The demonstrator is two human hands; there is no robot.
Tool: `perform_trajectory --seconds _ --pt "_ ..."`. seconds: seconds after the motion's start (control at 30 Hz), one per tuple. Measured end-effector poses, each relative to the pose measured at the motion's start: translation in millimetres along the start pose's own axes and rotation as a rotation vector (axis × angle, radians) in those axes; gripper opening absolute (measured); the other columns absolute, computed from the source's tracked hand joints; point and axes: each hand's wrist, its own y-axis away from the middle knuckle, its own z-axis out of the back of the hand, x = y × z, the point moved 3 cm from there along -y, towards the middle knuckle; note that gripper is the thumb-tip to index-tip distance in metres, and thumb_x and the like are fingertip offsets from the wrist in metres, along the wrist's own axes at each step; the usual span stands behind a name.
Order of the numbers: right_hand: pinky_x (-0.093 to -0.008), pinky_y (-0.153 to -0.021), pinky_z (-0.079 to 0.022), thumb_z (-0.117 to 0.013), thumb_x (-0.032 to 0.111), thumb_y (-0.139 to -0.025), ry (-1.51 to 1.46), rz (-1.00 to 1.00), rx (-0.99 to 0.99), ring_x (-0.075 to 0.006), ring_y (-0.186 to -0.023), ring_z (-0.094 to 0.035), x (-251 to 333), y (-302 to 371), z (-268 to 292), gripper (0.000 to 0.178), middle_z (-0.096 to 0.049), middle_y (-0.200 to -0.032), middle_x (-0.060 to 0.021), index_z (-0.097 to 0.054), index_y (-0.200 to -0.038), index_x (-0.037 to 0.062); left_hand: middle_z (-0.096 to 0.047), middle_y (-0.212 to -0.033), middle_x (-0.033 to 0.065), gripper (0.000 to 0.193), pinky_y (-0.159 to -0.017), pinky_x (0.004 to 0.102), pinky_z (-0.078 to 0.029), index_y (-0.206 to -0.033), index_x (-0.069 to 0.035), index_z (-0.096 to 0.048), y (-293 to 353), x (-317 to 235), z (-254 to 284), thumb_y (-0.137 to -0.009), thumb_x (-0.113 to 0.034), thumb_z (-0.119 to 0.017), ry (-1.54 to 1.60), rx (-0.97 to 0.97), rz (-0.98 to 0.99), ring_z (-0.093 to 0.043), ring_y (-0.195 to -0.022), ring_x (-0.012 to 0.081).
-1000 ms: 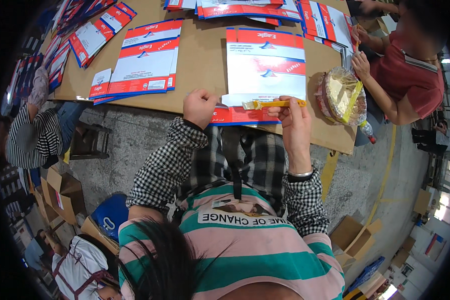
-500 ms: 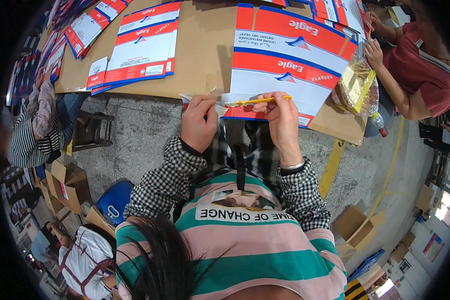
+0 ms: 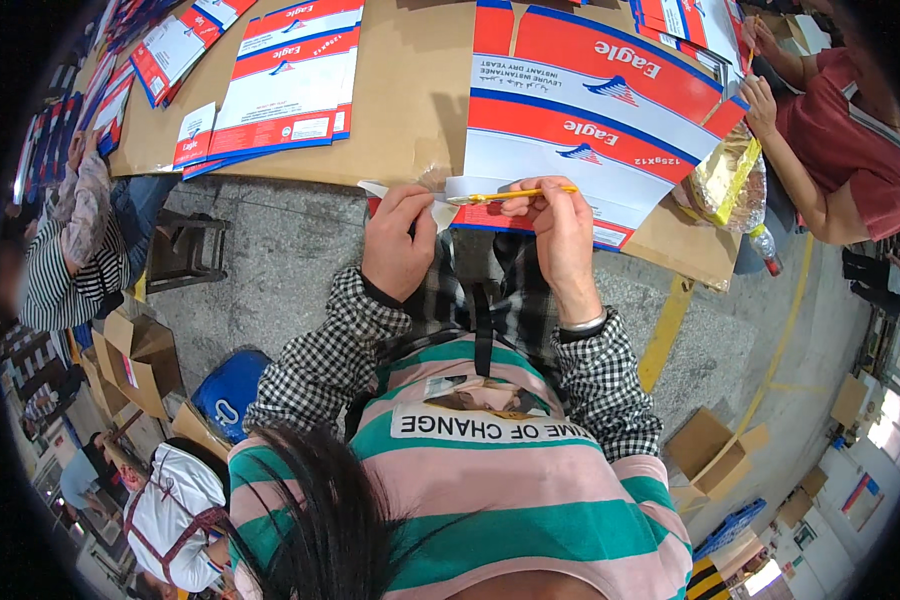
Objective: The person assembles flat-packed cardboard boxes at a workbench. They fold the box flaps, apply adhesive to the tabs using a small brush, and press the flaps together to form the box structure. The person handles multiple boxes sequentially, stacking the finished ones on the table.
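Observation:
My right hand (image 3: 562, 245) pinches a slim brush with a yellow handle (image 3: 540, 191). Its pale bristle end lies over the white flap at the near edge of a flat red, white and blue printed carton sheet (image 3: 550, 130). Beside the brush tip, my left hand (image 3: 398, 245) is closed on a small piece of white and red card (image 3: 374, 190), mostly covered by the fingers. The carton sheet lies on a brown cardboard-covered table (image 3: 410, 90), its near edge overhanging the table slightly.
Overlapping printed cartons (image 3: 285, 95) lie to the left on the table. At right, a plastic-wrapped yellowish bundle (image 3: 722, 180) and a clear bottle (image 3: 765, 245) sit by a person in a dark red top (image 3: 850, 150). A dark stool (image 3: 185, 250) and open boxes (image 3: 140, 360) stand on the floor.
The brush and right hand have shifted slightly up, with the bristle end still by the near flap. My left hand keeps its grip with little movement.

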Motion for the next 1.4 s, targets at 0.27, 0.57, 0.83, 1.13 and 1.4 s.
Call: perform_trajectory --seconds 0.27,0.57,0.83,1.13,1.4 --pt "-0.0346 -0.075 -0.054 -0.043 0.017 -0.097 0.019 -0.045 -0.017 -0.0225 -0.078 -0.065 -4 -1 3 0.022 -0.063 -0.092 -0.0176 -0.052 -0.097 -0.003 -0.063 -0.098 0.0163 0.013 -0.079 0.0341 -0.05 -0.093 0.005 -0.063 -3 6 -3 -0.082 -0.002 -0.057 0.007 -0.009 0.004 -0.063 -0.089 0.0302" --pt "-0.0353 -0.077 -0.054 -0.041 0.012 -0.095 0.067 -0.015 0.04 -0.0233 -0.08 -0.065 -4 -1 8 0.02 -0.063 -0.094 -0.0178 -0.053 -0.095 -0.0036 -0.062 -0.097 0.0172 0.015 -0.078 0.0354 -0.05 -0.093 0.005 -0.062 -5 7 -3 -0.08 0.0 -0.057 0.01 0.008 0.002 -0.062 -0.088 0.0325" --pt "-0.0356 -0.078 -0.053 -0.04 0.012 -0.095 0.03 -0.042 0.043 -0.0237 -0.08 -0.064 -4 0 7 0.021 -0.063 -0.094 -0.0186 -0.053 -0.095 -0.0048 -0.062 -0.096 0.0168 0.014 -0.078 0.0347 -0.05 -0.092 0.005 -0.063 -5 8 -3 -0.081 0.0 -0.056 0.028 -0.001 0.015 -0.062 -0.087 0.0316" --pt "-0.0357 -0.069 -0.053 -0.042 0.015 -0.095 -0.036 0.065 0.11 -0.0259 -0.076 -0.063 30 14 14 0.023 -0.061 -0.092 -0.0207 -0.055 -0.093 -0.0043 -0.063 -0.094 0.0164 0.012 -0.076 0.0351 -0.051 -0.09 0.005 -0.062 -8 14 -4 -0.08 0.001 -0.056 -0.011 -0.02 -0.041 -0.062 -0.085 0.0318" --pt "-0.0314 -0.059 -0.052 -0.046 0.024 -0.097 0.153 0.759 -0.448 -0.0203 -0.067 -0.062 205 48 94 0.025 -0.063 -0.087 -0.0144 -0.059 -0.097 0.0031 -0.063 -0.088 0.0161 0.012 -0.069 0.0305 -0.05 -0.088 0.006 -0.064 -23 22 -15 -0.082 0.001 -0.055 0.083 -0.007 0.105 -0.064 -0.078 0.0258"
